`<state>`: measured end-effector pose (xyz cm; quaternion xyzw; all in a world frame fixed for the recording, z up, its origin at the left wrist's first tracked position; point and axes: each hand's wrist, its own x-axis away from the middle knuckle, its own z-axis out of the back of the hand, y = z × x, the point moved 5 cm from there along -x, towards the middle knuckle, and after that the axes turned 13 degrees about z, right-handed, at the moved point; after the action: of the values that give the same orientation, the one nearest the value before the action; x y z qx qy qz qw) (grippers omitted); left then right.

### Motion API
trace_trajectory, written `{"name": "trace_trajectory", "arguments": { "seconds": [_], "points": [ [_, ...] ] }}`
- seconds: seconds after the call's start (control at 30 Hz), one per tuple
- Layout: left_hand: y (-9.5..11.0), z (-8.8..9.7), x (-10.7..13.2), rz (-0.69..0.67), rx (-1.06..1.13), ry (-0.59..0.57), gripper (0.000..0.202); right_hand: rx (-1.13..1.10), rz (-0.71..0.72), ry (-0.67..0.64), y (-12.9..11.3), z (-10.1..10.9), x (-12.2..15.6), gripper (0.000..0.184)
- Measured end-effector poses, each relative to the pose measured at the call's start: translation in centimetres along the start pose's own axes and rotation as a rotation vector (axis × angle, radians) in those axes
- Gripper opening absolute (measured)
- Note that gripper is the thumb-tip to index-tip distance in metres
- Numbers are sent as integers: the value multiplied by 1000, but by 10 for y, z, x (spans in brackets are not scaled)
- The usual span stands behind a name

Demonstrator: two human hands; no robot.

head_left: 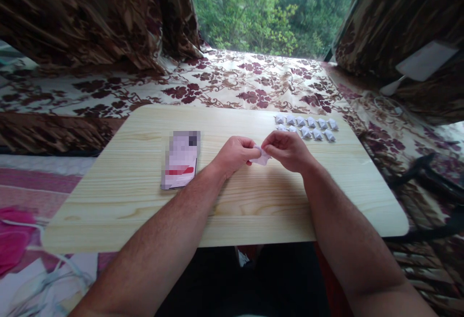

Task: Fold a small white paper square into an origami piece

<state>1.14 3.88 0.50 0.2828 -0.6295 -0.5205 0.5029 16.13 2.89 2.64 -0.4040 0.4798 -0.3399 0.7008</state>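
Between my two hands is a small piece of folded white paper point(261, 158), raised over the middle of the table point(253, 210). My left hand point(238, 153) pinches its left side between thumb and fingers. On the paper's upper right edge, my right hand point(288, 150) grips with thumb and forefinger. Just beyond my right hand, several small folded white paper pieces point(311, 122) lie in two rows; the near row is partly hidden behind that hand. Fingers cover much of the held paper, so its exact folded shape is unclear.
A blurred-out pinkish rectangular item point(181, 157) with a red band lies left of my left forearm. Floral cloth point(250, 80) covers the ledge behind the table, below a window. At left sit cables point(61, 268) and a pink cloth point(16, 239); a dark object point(427, 172) stands at right.
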Motion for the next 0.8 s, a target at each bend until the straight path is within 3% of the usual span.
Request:
{"name": "trace_trajectory", "arguments": {
  "seconds": [0.8],
  "points": [
    [5, -1, 4, -26, 4, -11, 12, 96, 4, 61, 7, 2, 1, 2]
  ]
}}
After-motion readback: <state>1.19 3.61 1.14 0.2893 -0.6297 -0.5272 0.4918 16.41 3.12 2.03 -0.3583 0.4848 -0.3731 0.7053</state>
